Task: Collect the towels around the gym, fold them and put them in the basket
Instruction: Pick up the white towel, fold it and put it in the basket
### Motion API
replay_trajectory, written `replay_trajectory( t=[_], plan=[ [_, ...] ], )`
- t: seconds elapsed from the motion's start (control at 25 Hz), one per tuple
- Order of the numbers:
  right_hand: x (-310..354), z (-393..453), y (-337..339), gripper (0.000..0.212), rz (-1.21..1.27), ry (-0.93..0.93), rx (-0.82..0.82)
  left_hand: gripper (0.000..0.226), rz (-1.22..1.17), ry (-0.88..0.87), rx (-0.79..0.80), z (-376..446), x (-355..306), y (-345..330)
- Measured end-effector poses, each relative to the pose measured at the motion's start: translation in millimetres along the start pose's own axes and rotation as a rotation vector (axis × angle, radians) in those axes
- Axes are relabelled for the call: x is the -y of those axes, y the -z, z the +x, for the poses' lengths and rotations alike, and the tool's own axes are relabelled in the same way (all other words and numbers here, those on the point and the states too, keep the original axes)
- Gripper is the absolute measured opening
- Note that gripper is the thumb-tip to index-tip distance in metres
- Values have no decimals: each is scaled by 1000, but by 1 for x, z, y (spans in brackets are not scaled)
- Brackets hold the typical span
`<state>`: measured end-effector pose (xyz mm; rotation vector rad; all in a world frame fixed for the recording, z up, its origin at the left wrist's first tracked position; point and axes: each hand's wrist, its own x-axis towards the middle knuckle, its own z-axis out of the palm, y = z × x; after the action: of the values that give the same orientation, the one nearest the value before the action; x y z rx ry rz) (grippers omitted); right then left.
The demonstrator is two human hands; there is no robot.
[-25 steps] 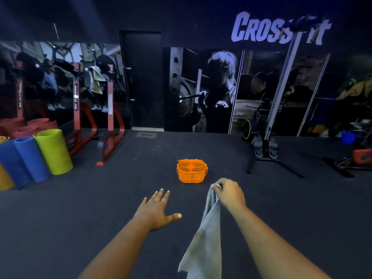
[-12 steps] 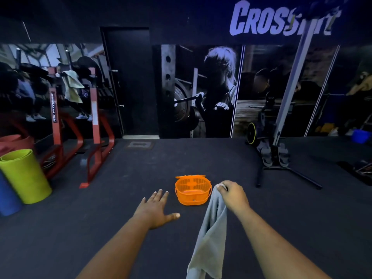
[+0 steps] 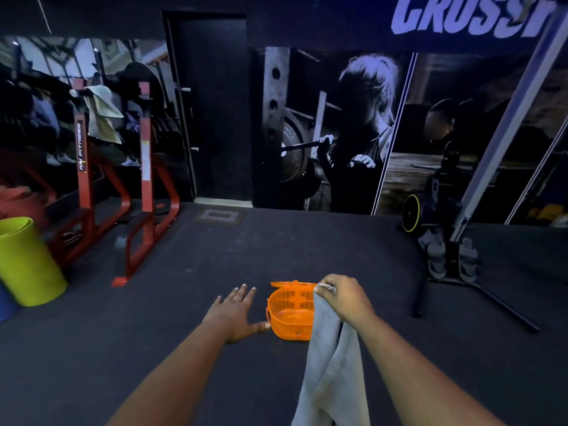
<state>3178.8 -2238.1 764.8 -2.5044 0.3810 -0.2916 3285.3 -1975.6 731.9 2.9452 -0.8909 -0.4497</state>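
Observation:
An orange plastic basket with a perforated wall stands on the dark floor, lid tipped back, nothing visible inside. My right hand pinches the top corner of a grey towel, which hangs down in front of the basket's right side. My left hand hovers just left of the basket, palm down, fingers spread, holding nothing. A pale yellow towel is draped over the bar of the red rack at the far left.
A red squat rack stands at the left with a rolled green mat beside it. At the right is a machine with a slanted grey post and black floor legs. A black door is straight ahead.
The basket has come closer and now sits between my hands. The rolled mats have slid off to the left. My right hand keeps the grey towel; my left hand stays spread.

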Motion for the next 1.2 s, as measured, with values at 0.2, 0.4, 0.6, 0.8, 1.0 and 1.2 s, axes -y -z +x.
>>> replay_trajectory(
  t=[0.2, 0.4, 0.6, 0.8, 1.0, 1.2],
  plan=[
    [-30, 100, -19, 13, 54, -37, 12, 108, -44, -59, 12, 134, 22, 5],
    [-43, 173, -35, 25, 65, -4, 86, 81, -201, -279, 8, 235, 1, 12],
    [-53, 220, -35, 23, 84, -3, 91, 25, -685, -435, 104, 284, -38, 25],
    [-73, 244, -18, 32, 156, 38, 145, 11, -866, -400, 68, 302, -47, 30],
    [-100, 243, -23, 17, -329, 77, 187, 16, -1042, -294, -66, 306, -64, 58],
    [-112, 240, -54, 10, 183, -65, -149, 48, -683, -435, 13, 308, -69, 61]
  ],
)
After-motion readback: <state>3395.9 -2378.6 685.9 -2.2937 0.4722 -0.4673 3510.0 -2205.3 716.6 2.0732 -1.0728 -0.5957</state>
